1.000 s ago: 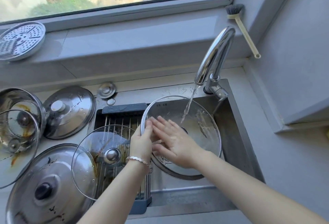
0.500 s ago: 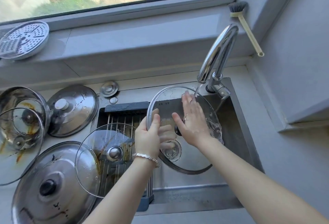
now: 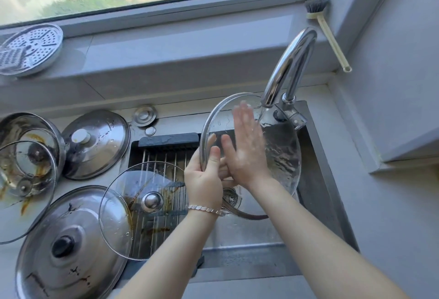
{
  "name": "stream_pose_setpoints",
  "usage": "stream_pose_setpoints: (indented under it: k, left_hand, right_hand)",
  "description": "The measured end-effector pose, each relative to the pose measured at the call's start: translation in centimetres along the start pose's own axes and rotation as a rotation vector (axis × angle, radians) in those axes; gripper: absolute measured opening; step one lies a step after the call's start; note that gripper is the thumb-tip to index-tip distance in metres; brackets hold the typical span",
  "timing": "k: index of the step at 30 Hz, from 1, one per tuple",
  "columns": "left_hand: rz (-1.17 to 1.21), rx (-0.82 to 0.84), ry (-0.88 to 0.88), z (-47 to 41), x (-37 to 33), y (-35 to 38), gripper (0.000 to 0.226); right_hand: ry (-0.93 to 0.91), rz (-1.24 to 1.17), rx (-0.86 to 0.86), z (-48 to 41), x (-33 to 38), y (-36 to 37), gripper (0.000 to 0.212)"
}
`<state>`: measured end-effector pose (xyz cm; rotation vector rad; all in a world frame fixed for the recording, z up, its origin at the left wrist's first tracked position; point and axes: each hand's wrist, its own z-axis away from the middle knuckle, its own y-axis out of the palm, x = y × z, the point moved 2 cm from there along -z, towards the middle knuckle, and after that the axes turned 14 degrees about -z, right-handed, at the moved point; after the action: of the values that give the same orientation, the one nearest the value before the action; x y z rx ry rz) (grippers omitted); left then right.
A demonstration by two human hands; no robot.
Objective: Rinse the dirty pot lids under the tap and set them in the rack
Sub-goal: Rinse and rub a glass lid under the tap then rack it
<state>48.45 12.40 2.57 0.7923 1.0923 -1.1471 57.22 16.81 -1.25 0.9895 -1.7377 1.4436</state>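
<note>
Left of the sink [image 3: 318,180], the tabletop [image 3: 370,215] carries a white-knobbed steel lid [image 3: 95,142], a black-knobbed steel lid [image 3: 71,246] and a stained glass lid [image 3: 21,192]. A streaked glass lid [image 3: 142,208] lies flat on the rack [image 3: 166,154], just beside the left wrist. A steamer plate [image 3: 28,49] and a brush [image 3: 330,35] sit at the window sill.

The held lid [image 3: 280,156] stands on edge over the sink's right half. Its top rim is directly under the tap [image 3: 292,66] and water sheets down the glass. Its long axis runs top to bottom, with 1 broad face toward the person.

The left hand [image 3: 204,180] has its grip pinching the near rim. The right hand [image 3: 247,146], blurred, lies flat on the glass with its fingers straight.
</note>
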Motion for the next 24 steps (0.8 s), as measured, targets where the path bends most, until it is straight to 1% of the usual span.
stream_pose_setpoints:
  k: [3, 6, 9, 11, 13, 14, 16, 17, 18, 19, 20, 21, 22, 23, 24]
  left_hand:
    - [0.035, -0.065, -0.016, -0.8, 0.2, -0.6, 0.019]
    - [0.039, -0.109, 0.061, -2.0, 0.1, -1.3, 0.019]
    - [0.037, -0.078, 0.086, -2.6, 0.2, -1.8, 0.018]
    - [0.046, -0.034, 0.076, -3.0, -0.1, -2.4, 0.017]
    - [0.024, -0.052, 0.104, -3.6, -0.8, -3.2, 0.017]
    - [0.005, -0.08, 0.13, -3.8, -1.3, -3.4, 0.017]
    - [-0.031, -0.118, 0.168, -3.9, -1.8, -3.6, 0.017]
    - [-0.059, -0.109, 0.174, -3.8, -1.8, -3.5, 0.017]
    - [-0.096, -0.085, 0.165, -3.6, -1.6, -3.2, 0.017]
    - [-0.129, -0.065, 0.144, -3.3, -1.3, -2.9, 0.017]
    - [-0.15, -0.052, 0.116, -3.1, -0.8, -2.7, 0.016]
    - [-0.165, -0.044, 0.088, -2.9, -0.4, -2.4, 0.015]
    - [-0.179, -0.032, 0.056, -2.7, 0.1, -2.2, 0.014]
    - [-0.182, -0.018, 0.013, -2.5, 0.8, -2.1, 0.013]
    - [-0.173, 0.0, -0.041, -2.3, 1.5, -2.1, 0.013]
  right_hand:
    - [-0.157, 0.121, 0.217, -0.6, 1.3, 0.3, 0.061]
    - [-0.367, 0.103, 0.42, 1.3, 1.9, 1.0, 0.053]
    - [-0.462, 0.083, 0.494, 2.2, 1.4, 0.5, 0.053]
    - [-0.543, 0.13, 0.596, 3.5, 0.2, -0.2, 0.05]
    - [-0.512, 0.132, 0.685, 5.6, -2.0, -1.1, 0.05]
    - [-0.454, 0.114, 0.691, 6.5, -3.3, -1.8, 0.049]
    - [-0.35, 0.062, 0.612, 7.5, -5.3, -3.2, 0.044]
    - [-0.308, 0.027, 0.526, 7.6, -5.9, -3.8, 0.039]
    - [-0.259, -0.019, 0.396, 7.4, -6.5, -4.2, 0.033]
    - [-0.163, -0.078, 0.232, 7.3, -6.8, -4.5, 0.027]
    - [0.004, -0.147, 0.064, 7.1, -7.4, -4.7, 0.023]
    - [0.224, -0.223, -0.084, 6.8, -8.1, -4.7, 0.02]
    - [0.465, -0.301, -0.171, 6.6, -8.7, -4.7, 0.022]
    - [0.698, -0.427, -0.179, 6.4, -9.3, -4.6, 0.027]
    - [0.901, -0.628, -0.156, 6.3, -9.8, -4.3, 0.03]
